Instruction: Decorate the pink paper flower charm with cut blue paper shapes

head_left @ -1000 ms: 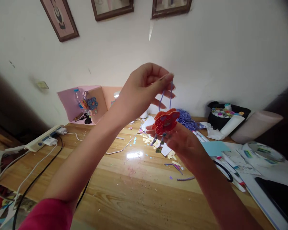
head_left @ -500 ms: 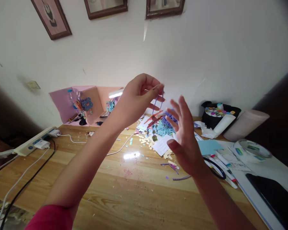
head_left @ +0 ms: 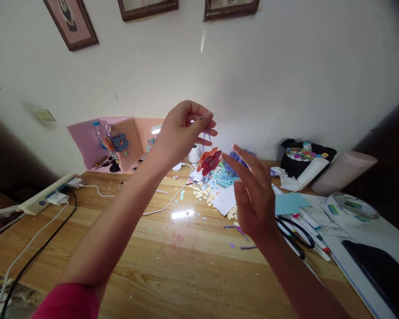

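Note:
Between the thumb and fingers of my left hand (head_left: 189, 126) a loop of purple yarn (head_left: 204, 138) is pinched. From it hangs a red and orange flower (head_left: 209, 161), its layered petals turned partly toward me. My right hand (head_left: 254, 190) is just right of the flower, fingers apart, the index fingertip close to a petal. Whether that fingertip touches the petal I cannot tell. Behind the flower, lower down on the table, lie a purple yarn heap (head_left: 241, 160) and pale blue paper scraps (head_left: 223, 178).
A white power strip (head_left: 49, 195) with cables is on the left. Pink and orange boards (head_left: 86, 141) stand at the back. On the right are a marker holder (head_left: 287, 166), black-handled scissors (head_left: 299, 239), a tape roll (head_left: 350, 208) and a dark tablet-like object (head_left: 375, 270).
The flower has swung from edge-on to showing its petals. My left hand has moved slightly left, and my right hand has lowered with its index finger toward the flower.

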`<action>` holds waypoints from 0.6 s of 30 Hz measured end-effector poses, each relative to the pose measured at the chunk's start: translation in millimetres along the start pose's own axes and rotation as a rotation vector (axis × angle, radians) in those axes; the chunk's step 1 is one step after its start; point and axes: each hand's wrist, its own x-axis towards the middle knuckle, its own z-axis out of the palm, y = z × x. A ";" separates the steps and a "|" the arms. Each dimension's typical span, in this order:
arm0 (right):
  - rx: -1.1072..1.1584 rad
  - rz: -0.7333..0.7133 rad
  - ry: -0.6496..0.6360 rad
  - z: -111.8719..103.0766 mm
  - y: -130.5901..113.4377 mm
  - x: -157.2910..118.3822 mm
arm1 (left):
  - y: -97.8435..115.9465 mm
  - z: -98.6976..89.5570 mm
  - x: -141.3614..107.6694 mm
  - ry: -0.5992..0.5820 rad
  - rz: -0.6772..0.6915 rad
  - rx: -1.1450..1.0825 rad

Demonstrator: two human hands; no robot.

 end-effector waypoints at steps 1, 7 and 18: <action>0.014 0.000 -0.017 0.5 -0.3 0.9 | -0.3 0.4 0.2 -0.002 -0.003 -0.007; 0.074 0.017 -0.073 2.1 1.0 4.2 | -1.3 4.8 -1.4 -0.059 -0.025 -0.045; -0.056 -0.012 -0.056 7.7 6.5 0.0 | -9.0 4.8 -2.3 -0.043 -0.053 -0.025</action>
